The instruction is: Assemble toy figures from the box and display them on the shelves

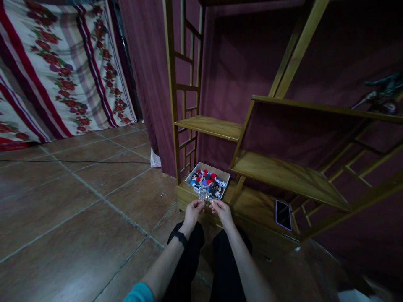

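Note:
Between my two hands is a small, clear, shiny piece that looks like a crinkled plastic wrapper (pixel 205 196). My left hand (pixel 194 208) pinches it from the left, and my right hand (pixel 220 208) pinches it from the right. Whatever may be inside the plastic is too small to make out. Just beyond my fingers a shallow white box (pixel 226 174) rests on the low shelf. It is filled with small colourful figures (pixel 208 181) in red, blue, black and white. My hands are in front of the box's near edge.
A wooden shelf unit (pixel 208 126) rises ahead, its boards at several heights. A phone or tablet (pixel 283 214) lies on the low board at right. A dark cable (pixel 75 161) crosses the tiled floor (pixel 78 218). A flowered cloth (pixel 63 67) hangs at left, beside a maroon curtain (pixel 143 75).

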`<state>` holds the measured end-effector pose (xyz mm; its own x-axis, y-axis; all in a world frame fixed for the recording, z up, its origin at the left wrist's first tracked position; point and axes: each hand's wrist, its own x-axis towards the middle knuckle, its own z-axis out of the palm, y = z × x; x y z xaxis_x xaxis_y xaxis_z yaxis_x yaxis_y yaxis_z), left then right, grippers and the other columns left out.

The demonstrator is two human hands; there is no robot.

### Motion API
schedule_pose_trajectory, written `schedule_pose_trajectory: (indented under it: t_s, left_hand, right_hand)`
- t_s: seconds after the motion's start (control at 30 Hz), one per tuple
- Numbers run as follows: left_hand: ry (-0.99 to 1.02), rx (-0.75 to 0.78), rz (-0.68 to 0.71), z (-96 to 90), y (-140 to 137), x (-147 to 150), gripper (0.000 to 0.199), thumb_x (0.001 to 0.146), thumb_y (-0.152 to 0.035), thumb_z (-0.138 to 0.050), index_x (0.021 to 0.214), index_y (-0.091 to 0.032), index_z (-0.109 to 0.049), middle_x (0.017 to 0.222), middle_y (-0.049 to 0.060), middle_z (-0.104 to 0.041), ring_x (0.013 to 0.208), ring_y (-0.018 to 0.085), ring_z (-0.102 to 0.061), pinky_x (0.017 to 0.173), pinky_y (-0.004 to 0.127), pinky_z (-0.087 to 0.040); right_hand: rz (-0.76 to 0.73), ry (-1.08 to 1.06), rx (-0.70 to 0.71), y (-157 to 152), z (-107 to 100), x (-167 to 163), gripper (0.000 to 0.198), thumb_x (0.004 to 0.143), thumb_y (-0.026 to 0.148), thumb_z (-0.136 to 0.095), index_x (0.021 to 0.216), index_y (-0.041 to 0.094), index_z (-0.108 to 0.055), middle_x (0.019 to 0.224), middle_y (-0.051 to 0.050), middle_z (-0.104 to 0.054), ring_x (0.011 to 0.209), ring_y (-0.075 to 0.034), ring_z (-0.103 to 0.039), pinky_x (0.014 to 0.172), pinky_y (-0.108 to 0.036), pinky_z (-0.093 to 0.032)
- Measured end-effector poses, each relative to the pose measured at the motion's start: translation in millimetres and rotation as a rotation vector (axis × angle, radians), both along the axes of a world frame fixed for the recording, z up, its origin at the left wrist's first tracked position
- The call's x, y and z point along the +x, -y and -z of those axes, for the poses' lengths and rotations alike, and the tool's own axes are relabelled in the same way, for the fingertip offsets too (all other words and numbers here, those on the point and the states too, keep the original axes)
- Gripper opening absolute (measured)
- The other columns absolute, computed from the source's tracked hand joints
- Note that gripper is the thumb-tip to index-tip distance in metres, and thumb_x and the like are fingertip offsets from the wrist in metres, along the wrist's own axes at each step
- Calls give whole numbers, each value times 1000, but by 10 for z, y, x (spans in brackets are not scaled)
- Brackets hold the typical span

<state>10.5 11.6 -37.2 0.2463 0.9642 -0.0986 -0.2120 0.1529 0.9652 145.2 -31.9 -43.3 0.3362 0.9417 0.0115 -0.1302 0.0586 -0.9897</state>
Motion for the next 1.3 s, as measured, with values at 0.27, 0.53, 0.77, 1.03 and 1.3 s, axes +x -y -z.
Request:
schedule_pose_trajectory:
  t_s: [0.27,0.53,0.77,1.03,1.3]
  left_hand:
    - [23,25,-26,35,-5,-7,31,53,-36,-72,71,-13,-63,58,-1,-59,47,7,-49,48,20,-38]
    - [-83,141,-44,124,7,5,24,58,-31,-68,73,-13,-66,58,0,-60,47,9,-49,49,21,-38]
    - [-240,237,-53,126,44,-20,24,63,-34,-64,78,-15,-68,63,2,-64,50,12,-52,52,23,-41]
    - [-369,331,-40,96,97,-33,24,70,-36,-57,80,-17,-68,70,3,-66,56,14,-56,55,24,-43]
    - [-355,310,-76,133,48,-16,25,69,-36,-58,80,-16,-67,67,3,-65,54,13,-54,55,24,-43]
  right_hand:
    - [40,193,17,22,9,-6,34,69,45,-59,87,18,-68,75,-3,-62,61,-13,-54,50,-23,-47]
    - [100,367,20,32,60,-42,41,74,45,-54,104,19,-63,86,-6,-64,64,-14,-57,52,-24,-48]
    - [98,409,-59,74,39,-34,50,77,50,-47,112,16,-60,66,-3,-62,57,-13,-56,54,-25,-48]
    - [96,406,-71,85,4,-37,52,76,53,-46,108,15,-62,65,-3,-63,56,-14,-58,53,-24,-49]
    - [79,384,-69,49,67,-9,48,77,48,-47,110,15,-61,73,-6,-68,60,-16,-62,61,-29,-52]
